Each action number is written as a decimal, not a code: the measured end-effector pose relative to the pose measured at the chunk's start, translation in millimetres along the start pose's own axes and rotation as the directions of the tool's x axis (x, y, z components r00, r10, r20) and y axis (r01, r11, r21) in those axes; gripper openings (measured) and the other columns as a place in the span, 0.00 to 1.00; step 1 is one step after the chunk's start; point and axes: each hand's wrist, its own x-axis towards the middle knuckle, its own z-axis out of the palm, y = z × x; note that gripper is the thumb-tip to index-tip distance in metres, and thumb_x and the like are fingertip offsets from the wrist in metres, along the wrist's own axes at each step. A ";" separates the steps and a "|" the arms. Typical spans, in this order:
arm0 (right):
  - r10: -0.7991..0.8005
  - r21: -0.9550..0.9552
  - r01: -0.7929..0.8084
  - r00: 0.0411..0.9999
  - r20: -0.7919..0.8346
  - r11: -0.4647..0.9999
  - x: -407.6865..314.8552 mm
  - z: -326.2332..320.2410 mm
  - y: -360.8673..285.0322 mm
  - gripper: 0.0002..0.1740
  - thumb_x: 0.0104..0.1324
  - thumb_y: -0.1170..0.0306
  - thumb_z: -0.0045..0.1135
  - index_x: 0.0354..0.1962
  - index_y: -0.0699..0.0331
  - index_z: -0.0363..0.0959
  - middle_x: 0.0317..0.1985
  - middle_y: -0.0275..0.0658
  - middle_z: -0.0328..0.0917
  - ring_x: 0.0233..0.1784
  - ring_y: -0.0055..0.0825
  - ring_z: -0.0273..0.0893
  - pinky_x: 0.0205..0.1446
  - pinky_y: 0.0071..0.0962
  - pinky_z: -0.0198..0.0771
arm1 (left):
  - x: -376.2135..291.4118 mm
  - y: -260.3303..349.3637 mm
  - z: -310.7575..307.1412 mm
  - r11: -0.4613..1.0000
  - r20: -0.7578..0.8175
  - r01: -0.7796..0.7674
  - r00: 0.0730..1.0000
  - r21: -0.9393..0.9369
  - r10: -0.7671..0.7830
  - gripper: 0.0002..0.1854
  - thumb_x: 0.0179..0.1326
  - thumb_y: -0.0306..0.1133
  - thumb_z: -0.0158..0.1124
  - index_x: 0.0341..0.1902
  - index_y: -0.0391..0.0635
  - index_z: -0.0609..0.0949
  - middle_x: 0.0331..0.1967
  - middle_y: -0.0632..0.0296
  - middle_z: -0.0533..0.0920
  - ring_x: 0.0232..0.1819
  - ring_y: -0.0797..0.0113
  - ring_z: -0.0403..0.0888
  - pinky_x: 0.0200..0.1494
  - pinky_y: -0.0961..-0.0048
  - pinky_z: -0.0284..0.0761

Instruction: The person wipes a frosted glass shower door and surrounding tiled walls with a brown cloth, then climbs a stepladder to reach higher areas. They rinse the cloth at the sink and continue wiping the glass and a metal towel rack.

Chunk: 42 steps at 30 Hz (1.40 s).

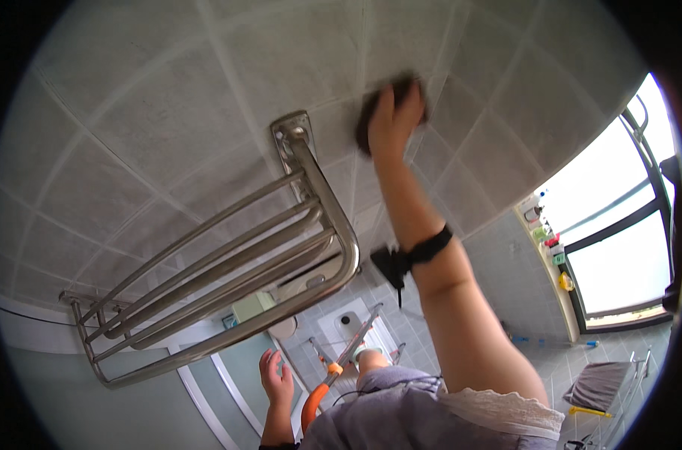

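High on the grey wall tiles (296, 50), my right hand (394, 121) is closed over a dark brown pad or cloth (365, 126) pressed against the wall; hand and pad are blurred. To its left a chrome towel rack (341, 242) with several bars is fixed to the tiles. My left hand (276, 377) is raised low in the picture, its fingers slightly curled and holding nothing, near an orange curved handle (314, 405) on a metal frame. A black strap with a small device (397, 264) is on my right forearm.
Far below are a squat toilet (349, 322) and tiled floor. A window ledge (560, 304) at the right holds several bottles. A folding rack with a grey towel (600, 385) stands at the lower right. Frosted glass door panels (104, 394) are at the lower left.
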 end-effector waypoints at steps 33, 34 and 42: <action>0.581 -0.081 -0.701 0.515 0.630 0.709 -220.9 -49.2 103.9 0.31 0.67 0.59 0.49 0.60 0.71 0.57 0.60 0.52 0.63 0.60 0.46 0.63 0.64 0.41 0.58 | -69.8 -26.3 -8.2 0.959 -0.019 0.283 0.959 -0.022 -0.283 0.16 0.52 0.21 0.58 0.47 0.41 0.79 0.47 0.53 0.80 0.49 0.55 0.78 0.51 0.66 0.74; 0.454 -0.132 -0.544 0.517 0.726 0.829 -245.0 -58.4 92.3 0.31 0.67 0.59 0.50 0.59 0.71 0.58 0.59 0.52 0.63 0.60 0.46 0.63 0.64 0.42 0.58 | -73.6 -28.2 -8.8 0.962 -0.039 0.272 0.962 0.003 -0.271 0.16 0.53 0.21 0.58 0.47 0.41 0.79 0.47 0.53 0.80 0.48 0.54 0.78 0.51 0.65 0.74; 0.112 0.003 -0.171 0.661 0.742 0.985 -298.6 -29.1 38.7 0.28 0.64 0.55 0.55 0.51 0.69 0.64 0.52 0.52 0.68 0.55 0.45 0.67 0.59 0.43 0.61 | -96.9 -49.4 -1.4 0.913 -0.144 0.397 0.902 -0.091 -0.407 0.15 0.54 0.23 0.59 0.47 0.41 0.79 0.46 0.52 0.80 0.49 0.52 0.78 0.50 0.64 0.74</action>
